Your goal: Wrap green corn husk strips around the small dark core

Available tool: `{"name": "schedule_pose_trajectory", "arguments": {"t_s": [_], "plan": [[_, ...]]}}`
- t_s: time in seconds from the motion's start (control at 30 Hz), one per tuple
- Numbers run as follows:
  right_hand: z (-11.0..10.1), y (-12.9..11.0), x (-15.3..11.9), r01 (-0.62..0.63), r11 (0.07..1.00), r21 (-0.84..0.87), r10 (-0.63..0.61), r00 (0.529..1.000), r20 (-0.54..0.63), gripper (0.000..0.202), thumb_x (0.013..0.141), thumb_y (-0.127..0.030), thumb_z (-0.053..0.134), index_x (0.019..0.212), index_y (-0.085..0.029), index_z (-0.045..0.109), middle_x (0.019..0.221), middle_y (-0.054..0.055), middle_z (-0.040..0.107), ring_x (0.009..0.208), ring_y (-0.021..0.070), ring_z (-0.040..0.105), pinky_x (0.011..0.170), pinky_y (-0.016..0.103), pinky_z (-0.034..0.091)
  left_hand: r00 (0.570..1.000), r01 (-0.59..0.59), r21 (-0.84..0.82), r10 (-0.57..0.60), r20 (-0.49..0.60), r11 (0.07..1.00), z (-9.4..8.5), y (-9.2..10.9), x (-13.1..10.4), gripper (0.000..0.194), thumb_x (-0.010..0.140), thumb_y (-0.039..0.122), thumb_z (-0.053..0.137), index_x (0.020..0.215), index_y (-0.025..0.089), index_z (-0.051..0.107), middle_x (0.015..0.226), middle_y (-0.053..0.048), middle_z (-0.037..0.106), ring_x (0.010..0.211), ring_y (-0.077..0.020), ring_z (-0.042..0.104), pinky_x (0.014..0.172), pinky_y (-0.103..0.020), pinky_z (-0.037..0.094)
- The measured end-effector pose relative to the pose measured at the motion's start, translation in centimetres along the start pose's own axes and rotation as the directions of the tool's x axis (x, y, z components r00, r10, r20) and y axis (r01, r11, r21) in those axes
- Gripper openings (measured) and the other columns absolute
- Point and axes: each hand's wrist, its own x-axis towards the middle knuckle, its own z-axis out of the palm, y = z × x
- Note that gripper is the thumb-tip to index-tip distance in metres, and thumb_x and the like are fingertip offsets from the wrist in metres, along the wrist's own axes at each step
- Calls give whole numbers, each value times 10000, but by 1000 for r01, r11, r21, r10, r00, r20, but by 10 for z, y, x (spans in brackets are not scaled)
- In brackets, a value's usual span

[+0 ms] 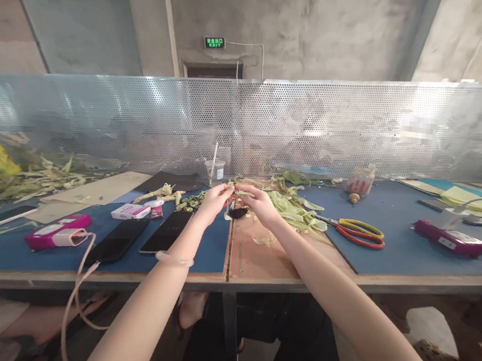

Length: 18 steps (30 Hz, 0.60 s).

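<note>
Both of my hands are raised over the middle of the table, fingertips meeting. My left hand (216,200), with a pale bangle (174,259) on its wrist, is pinched closed. Facing it, my right hand (259,201) is closed too. Between the fingertips is a small pale green leafy piece (242,192), partly hidden by the fingers. A dark rounded thing (237,212) shows just below the hands; whether it is held, I cannot tell. Pale green leaves (293,208) lie in a heap to the right, and a small dark green bunch (191,201) lies left of my left hand.
Red-and-yellow-handled scissors (361,233) lie at right, near a jar (360,181). Two phones (167,232), a small box (130,211) and a magenta power strip (58,231) with a cable are at left. A perforated metal screen (275,120) stands behind.
</note>
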Motion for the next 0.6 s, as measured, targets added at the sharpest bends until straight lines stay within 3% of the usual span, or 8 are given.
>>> {"name": "schedule_pose_trajectory", "arguments": {"t_s": [0.13,0.2,0.43,0.6], "plan": [[-1,-3,-1,-14,999,-30,14,1000,-8,316,738,-288,584,1020,-172,665,673,-3,608,525,81,440,538,235,380,998,-38,89,34,46,995,-2,-2,3,217,861,315,519,932,121,586,840,-24,615,679,-119,588,616,-287,503],[-1,-5,-3,-16,999,-39,16,1000,-10,323,744,-310,577,1020,-166,665,587,-25,553,491,78,384,502,226,335,998,-53,115,49,45,992,-2,-3,4,221,866,320,510,936,123,583,838,-24,612,672,-117,584,609,-283,500],[2,-7,-5,-11,999,-34,10,1000,-8,334,735,-286,567,1038,-182,662,704,-8,591,507,72,346,492,221,293,998,-61,145,59,17,988,-2,-5,5,236,871,329,501,962,124,575,852,-29,611,679,-119,587,607,-284,502],[2,-7,-4,-40,999,13,40,999,5,385,715,-244,562,1087,-192,645,593,-36,533,472,71,281,469,225,252,998,-65,167,65,5,984,-1,-7,7,225,873,316,499,974,128,571,860,-29,609,673,-115,583,601,-279,502]]}}
